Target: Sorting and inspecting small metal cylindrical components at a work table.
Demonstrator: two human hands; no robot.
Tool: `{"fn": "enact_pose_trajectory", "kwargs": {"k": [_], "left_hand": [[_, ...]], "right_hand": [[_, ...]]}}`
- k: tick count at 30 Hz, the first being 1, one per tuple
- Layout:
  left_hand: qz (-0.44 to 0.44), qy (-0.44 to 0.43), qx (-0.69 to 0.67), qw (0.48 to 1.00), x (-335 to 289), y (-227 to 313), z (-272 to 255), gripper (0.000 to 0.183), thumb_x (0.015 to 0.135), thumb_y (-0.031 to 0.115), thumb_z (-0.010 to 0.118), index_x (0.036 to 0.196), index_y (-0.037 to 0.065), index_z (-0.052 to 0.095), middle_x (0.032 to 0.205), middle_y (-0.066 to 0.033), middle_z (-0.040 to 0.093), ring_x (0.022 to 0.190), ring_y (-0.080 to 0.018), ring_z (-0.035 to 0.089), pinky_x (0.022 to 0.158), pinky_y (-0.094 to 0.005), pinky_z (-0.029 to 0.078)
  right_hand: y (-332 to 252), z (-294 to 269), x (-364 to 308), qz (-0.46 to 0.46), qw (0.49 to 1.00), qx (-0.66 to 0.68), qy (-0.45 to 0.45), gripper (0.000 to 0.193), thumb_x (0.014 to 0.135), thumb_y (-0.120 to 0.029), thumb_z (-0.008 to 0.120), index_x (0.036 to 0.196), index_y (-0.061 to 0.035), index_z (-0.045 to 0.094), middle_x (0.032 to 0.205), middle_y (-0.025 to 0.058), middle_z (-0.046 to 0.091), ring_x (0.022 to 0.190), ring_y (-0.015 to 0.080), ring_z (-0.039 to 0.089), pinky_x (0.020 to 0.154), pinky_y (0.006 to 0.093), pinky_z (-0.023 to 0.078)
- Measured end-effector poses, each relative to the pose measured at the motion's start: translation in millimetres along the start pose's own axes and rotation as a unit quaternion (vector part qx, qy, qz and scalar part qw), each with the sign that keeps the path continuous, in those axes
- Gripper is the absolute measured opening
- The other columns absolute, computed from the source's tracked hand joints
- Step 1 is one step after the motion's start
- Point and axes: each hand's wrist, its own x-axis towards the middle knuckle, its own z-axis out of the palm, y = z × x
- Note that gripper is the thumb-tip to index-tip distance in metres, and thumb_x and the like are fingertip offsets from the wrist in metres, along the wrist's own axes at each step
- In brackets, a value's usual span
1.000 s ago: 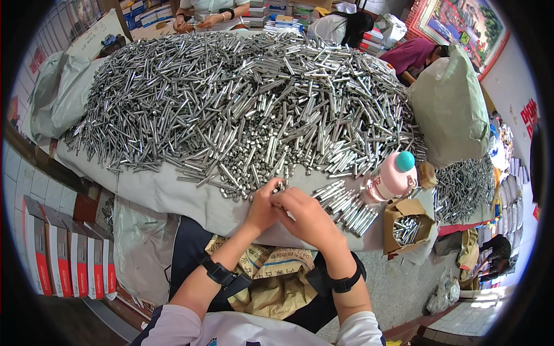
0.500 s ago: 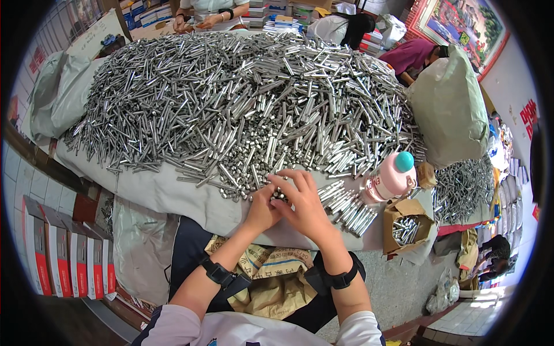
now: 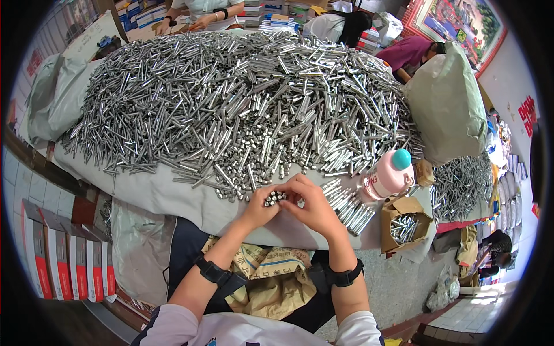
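A small bundle of shiny metal tubes (image 3: pixel 274 199) is gripped in my left hand (image 3: pixel 261 209), their ends facing up. My right hand (image 3: pixel 311 205) curls in against the bundle's right side, thumb and fingers bent together. What its fingertips pinch is too small to make out. Just beyond both hands lies a big heap of loose metal tubes (image 3: pixel 242 109), spread over a grey cloth (image 3: pixel 173 193). To the right of my right hand, more tubes (image 3: pixel 352 210) lie side by side in a neat row.
A pink bottle with a teal cap (image 3: pixel 388 176) stands right of the row, beside an open cardboard box (image 3: pixel 385 230) holding tubes. Pale sacks (image 3: pixel 447 109) flank the heap. Brown sacking (image 3: pixel 277 288) lies across my lap. Several people work beyond the table, including one person (image 3: pixel 213 8) opposite.
My right hand's fingers have drawn down and curled in, uncovering the ends of the bundle. Both hands have shifted slightly. The person across the table has moved their hands apart.
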Motion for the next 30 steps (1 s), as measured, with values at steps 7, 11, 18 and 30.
{"fn": "enact_pose_trajectory", "kwargs": {"k": [7, 11, 18, 30], "left_hand": [[-0.075, -0.125, -0.112, 0.983, 13, -3, -6, 0.039, 0.066, 0.001, 0.071, 0.104, 0.0, 0.06, 0.093, -0.0053, 0.065, 0.09, -0.0129, 0.06, 0.08, -0.0284, 0.048], [-0.092, -0.083, -0.143, 0.982, 13, 3, -6, 0.043, 0.066, 0.0, 0.074, 0.106, 0.001, 0.059, 0.095, -0.0031, 0.064, 0.089, -0.0116, 0.06, 0.08, -0.0274, 0.048], [-0.116, -0.098, -0.158, 0.976, 12, -3, -6, 0.043, 0.068, -0.005, 0.069, 0.109, 0.003, 0.057, 0.097, -0.0021, 0.062, 0.092, -0.0106, 0.058, 0.082, -0.0253, 0.047], [-0.184, -0.11, -0.118, 0.97, 14, 4, -12, 0.052, 0.067, 0.007, 0.078, 0.114, 0.003, 0.056, 0.105, -0.0024, 0.06, 0.098, -0.0117, 0.055, 0.088, -0.0273, 0.044]], "right_hand": [[-6, -7, 0, -0.022, 0.999, 0.002, -0.027, 0.027, 0.074, -0.003, 0.066, 0.102, -0.0039, 0.063, 0.09, 0.0096, 0.054, 0.07, 0.0224, 0.057, 0.065, 0.031, 0.048], [-2, 2, 1, -0.044, 0.999, -0.01, -0.022, 0.025, 0.077, -0.002, 0.067, 0.102, -0.0055, 0.065, 0.088, 0.0058, 0.054, 0.073, 0.0161, 0.057, 0.065, 0.028, 0.048], [-1, 12, 4, -0.067, 0.994, -0.08, 0.015, 0.028, 0.075, 0.0, 0.066, 0.103, -0.0054, 0.061, 0.088, 0.0077, 0.054, 0.074, 0.019, 0.059, 0.065, 0.03, 0.048], [6, -1, 3, -0.045, 0.995, -0.088, 0.019, 0.033, 0.072, -0.003, 0.067, 0.105, -0.0049, 0.059, 0.09, 0.0121, 0.06, 0.08, 0.0301, 0.059, 0.073, 0.038, 0.048]]}}
